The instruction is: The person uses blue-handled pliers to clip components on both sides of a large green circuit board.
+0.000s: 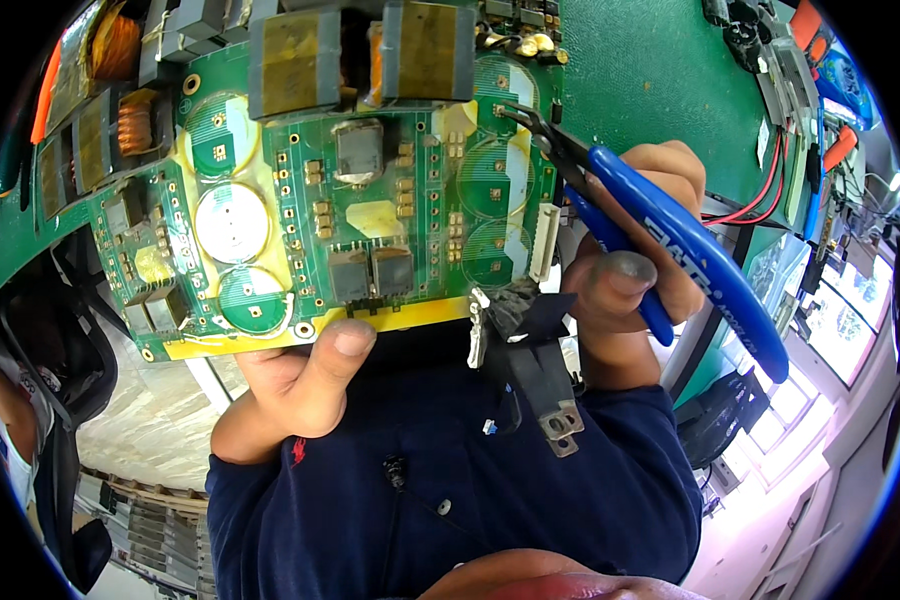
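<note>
Gripping a green circuit board (pixel 320 200) by its lower yellow-edged rim, the left hand (pixel 290 390) pinches it with the thumb pressed flat on the front face and the fingers curled behind, holding the board up close to the camera at the centre of the view. The right hand (pixel 635 260) is wrapped tight around the blue handles of a pair of flush cutters (pixel 660 235), whose dark pointed tips reach the board's upper right edge; whether the blades are biting on anything cannot be told. Round silvery and green solder pads line the board's left half, grey square components (pixel 370 270) sit near its lower middle, and two large transformers wound in yellowish tape (pixel 360 50) crown its top edge. A white connector strip (pixel 543 240) stands on the right edge, and a black component with metal mounting tabs (pixel 540 375) hangs below it. Copper-wound coils (pixel 130 120) crowd the far left. Behind lies a green mat (pixel 650 70), with red wires (pixel 760 195) trailing at right beside orange and blue tools (pixel 830 70). Navy sleeves (pixel 450 490) fill the foreground.
</note>
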Demonstrator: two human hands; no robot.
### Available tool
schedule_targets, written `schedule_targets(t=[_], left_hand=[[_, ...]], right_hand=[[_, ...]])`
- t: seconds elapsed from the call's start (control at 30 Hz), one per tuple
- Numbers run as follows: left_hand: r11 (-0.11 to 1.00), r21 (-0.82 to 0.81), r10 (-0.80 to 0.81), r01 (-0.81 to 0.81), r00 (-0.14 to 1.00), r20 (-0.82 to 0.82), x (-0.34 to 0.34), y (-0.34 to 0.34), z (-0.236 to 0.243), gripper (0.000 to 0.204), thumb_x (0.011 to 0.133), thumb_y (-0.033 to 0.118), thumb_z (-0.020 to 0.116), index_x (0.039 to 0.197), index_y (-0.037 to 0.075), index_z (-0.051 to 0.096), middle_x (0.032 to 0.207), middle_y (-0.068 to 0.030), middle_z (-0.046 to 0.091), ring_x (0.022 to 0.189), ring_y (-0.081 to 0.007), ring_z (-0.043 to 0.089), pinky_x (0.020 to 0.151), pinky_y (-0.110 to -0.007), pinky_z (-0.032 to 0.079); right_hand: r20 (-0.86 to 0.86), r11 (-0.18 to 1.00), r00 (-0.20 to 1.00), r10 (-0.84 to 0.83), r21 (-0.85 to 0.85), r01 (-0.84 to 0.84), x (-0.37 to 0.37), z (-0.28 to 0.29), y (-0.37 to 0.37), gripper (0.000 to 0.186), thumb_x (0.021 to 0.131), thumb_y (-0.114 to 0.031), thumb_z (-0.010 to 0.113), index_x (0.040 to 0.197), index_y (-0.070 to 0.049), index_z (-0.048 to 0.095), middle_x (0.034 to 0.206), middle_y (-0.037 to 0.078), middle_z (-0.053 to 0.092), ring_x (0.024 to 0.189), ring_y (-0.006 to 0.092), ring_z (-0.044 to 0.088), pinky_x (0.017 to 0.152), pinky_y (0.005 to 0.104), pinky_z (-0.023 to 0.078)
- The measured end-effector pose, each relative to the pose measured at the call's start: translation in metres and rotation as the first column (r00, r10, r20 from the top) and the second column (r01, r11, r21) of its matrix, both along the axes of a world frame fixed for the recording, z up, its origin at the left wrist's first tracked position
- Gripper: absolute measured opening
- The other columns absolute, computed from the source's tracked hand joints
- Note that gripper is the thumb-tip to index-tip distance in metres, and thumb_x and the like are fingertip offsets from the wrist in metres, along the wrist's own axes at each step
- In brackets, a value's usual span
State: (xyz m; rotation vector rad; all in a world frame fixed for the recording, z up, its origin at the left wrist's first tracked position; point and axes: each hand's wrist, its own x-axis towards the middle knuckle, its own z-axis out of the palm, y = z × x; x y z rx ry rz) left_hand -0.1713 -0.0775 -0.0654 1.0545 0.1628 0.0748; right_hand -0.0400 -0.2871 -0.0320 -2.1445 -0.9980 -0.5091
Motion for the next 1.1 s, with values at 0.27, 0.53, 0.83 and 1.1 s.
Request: schedule_targets(t=[0.27,0.53,0.83,1.1], left_hand=[[0.999,0.027,0.018,-0.02,0.998,0.053,0.002,0.0,-0.001,0.044,0.079,0.003,0.062,0.119,-0.005,0.045,0.112,-0.0111,0.055,0.099,-0.0153,0.053,0.088,-0.029,0.039],[0.999,0.044,0.016,-0.018,0.999,0.046,0.0,0.001,-0.004,0.046,0.079,0.005,0.062,0.119,-0.005,0.044,0.113,-0.0118,0.055,0.098,-0.0161,0.053,0.088,-0.029,0.04],[0.995,0.097,-0.018,0.014,0.999,0.032,-0.003,0.003,-0.006,0.042,0.078,0.004,0.062,0.116,-0.006,0.047,0.111,-0.0112,0.055,0.096,-0.0162,0.053,0.087,-0.029,0.041],[0.999,0.049,0.001,-0.002,1.0,0.025,0.0,0.003,-0.003,0.042,0.078,0.003,0.062,0.117,-0.006,0.047,0.112,-0.0115,0.055,0.097,-0.0165,0.053,0.088,-0.029,0.04]], right_hand=[[-0.344,0.966,0.924,-0.164,0.132,0.22,-0.017,0.012,0.015,0.058,0.091,-0.048,0.036,0.088,0.003,0.063,0.08,0.016,0.062,0.065,0.0189,0.058,0.06,0.0263,0.046],[-0.37,0.918,0.911,-0.18,0.269,0.291,-0.018,0.012,0.02,0.065,0.093,-0.049,0.031,0.088,0.009,0.06,0.084,0.021,0.061,0.055,0.0178,0.058,0.057,0.0241,0.048],[-0.382,0.938,0.9,-0.211,0.178,0.296,-0.009,0.018,0.021,0.062,0.087,-0.05,0.048,0.087,0.011,0.06,0.086,0.021,0.062,0.061,0.0212,0.062,0.06,0.0269,0.051],[-0.345,0.955,0.917,-0.198,0.143,0.26,-0.009,0.015,0.017,0.056,0.086,-0.044,0.051,0.086,0.011,0.061,0.083,0.021,0.062,0.06,0.0216,0.062,0.057,0.0265,0.051]])
